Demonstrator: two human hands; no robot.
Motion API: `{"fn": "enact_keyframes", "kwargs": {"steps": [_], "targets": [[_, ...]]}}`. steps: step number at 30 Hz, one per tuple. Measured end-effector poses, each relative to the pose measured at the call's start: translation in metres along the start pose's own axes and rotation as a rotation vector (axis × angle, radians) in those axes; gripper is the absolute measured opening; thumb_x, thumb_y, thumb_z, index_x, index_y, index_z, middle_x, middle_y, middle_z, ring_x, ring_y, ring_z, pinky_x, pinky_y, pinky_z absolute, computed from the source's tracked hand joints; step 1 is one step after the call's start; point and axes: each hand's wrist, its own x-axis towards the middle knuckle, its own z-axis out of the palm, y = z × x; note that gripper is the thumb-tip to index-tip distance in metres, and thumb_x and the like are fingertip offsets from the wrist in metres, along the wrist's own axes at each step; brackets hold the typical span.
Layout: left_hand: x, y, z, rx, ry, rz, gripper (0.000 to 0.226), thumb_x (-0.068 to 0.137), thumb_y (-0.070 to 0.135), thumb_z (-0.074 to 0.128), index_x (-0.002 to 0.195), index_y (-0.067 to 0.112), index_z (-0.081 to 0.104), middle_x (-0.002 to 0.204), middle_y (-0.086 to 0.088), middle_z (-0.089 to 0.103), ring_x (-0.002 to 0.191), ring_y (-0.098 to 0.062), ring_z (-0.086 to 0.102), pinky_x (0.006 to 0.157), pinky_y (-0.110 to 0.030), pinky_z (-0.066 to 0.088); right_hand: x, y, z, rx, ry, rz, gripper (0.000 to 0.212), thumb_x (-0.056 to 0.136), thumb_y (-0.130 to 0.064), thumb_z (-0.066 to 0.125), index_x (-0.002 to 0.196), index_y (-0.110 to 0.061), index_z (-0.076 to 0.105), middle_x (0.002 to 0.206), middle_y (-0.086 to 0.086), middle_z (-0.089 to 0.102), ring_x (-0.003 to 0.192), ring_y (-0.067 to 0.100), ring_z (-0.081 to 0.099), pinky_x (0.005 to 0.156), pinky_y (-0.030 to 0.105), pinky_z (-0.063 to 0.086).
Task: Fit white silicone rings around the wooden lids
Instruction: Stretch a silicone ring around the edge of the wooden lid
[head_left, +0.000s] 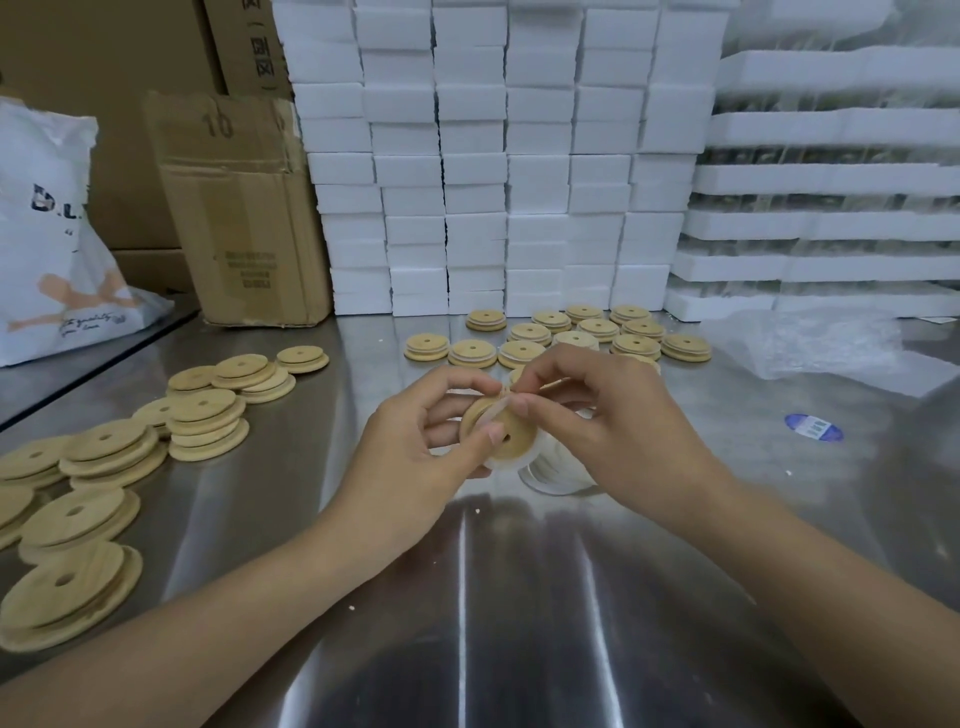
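My left hand (415, 441) grips a round wooden lid (511, 434) with a centre hole, held on edge above the steel table (519, 597). My right hand (608, 415) pinches a white silicone ring (497, 406) against the lid's top rim. A pile of loose white rings (558, 473) lies on the table just under my right hand. Bare lids (202, 421) sit in loose stacks to the left. Several lids with white rings (566, 335) lie in rows behind my hands.
White foam blocks (493, 156) are stacked as a wall at the back. A cardboard box (244, 208) and a white printed bag (47, 234) stand at the back left. Crumpled clear plastic (821, 343) and a blue sticker (813, 427) lie to the right.
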Motion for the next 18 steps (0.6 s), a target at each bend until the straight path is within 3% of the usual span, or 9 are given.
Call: {"fn": "enact_keyframes", "kwargs": {"steps": [2, 6, 10, 14, 18], "targets": [[0.001, 0.000, 0.000, 0.015, 0.005, 0.004, 0.026, 0.093, 0.019, 0.078, 0.111, 0.036, 0.072, 0.105, 0.002, 0.081, 0.097, -0.022, 0.081, 0.074, -0.039, 0.068, 0.001, 0.000, -0.001, 0.032, -0.028, 0.028, 0.007, 0.095, -0.016, 0.077, 0.089, -0.018, 0.073, 0.090, -0.006, 0.077, 0.088, 0.013, 0.076, 0.085, 0.036, 0.060], [0.002, 0.000, -0.001, 0.002, 0.011, -0.011, 0.021, 0.091, 0.023, 0.078, 0.109, 0.034, 0.076, 0.108, 0.001, 0.082, 0.101, -0.020, 0.080, 0.075, -0.034, 0.066, 0.004, 0.001, -0.005, 0.063, -0.076, 0.060, 0.007, 0.094, -0.014, 0.078, 0.088, -0.013, 0.075, 0.088, -0.003, 0.077, 0.081, 0.010, 0.076, 0.065, 0.013, 0.049], [0.003, 0.001, -0.001, -0.053, -0.004, -0.060, 0.018, 0.092, 0.027, 0.082, 0.109, 0.033, 0.078, 0.110, 0.000, 0.083, 0.101, -0.020, 0.080, 0.075, -0.031, 0.065, 0.004, 0.004, -0.007, 0.084, -0.090, 0.084, 0.007, 0.095, -0.013, 0.076, 0.088, -0.011, 0.075, 0.083, -0.004, 0.076, 0.071, 0.005, 0.071, 0.060, 0.009, 0.044], [0.003, 0.002, -0.001, -0.099, 0.004, -0.123, 0.021, 0.088, 0.027, 0.077, 0.109, 0.028, 0.079, 0.108, -0.003, 0.083, 0.100, -0.021, 0.081, 0.079, -0.041, 0.068, 0.005, 0.009, -0.012, 0.110, -0.115, 0.086, 0.007, 0.096, -0.010, 0.074, 0.089, -0.009, 0.074, 0.076, -0.011, 0.072, 0.065, -0.001, 0.067, 0.060, 0.008, 0.045], [0.003, 0.002, -0.001, -0.104, 0.011, -0.130, 0.012, 0.095, 0.013, 0.074, 0.107, 0.014, 0.078, 0.106, -0.008, 0.082, 0.101, -0.026, 0.080, 0.079, -0.051, 0.068, 0.006, 0.010, -0.015, 0.103, -0.157, 0.100, 0.007, 0.096, -0.009, 0.074, 0.090, -0.009, 0.075, 0.074, -0.013, 0.071, 0.064, -0.001, 0.065, 0.061, 0.008, 0.044]]}}
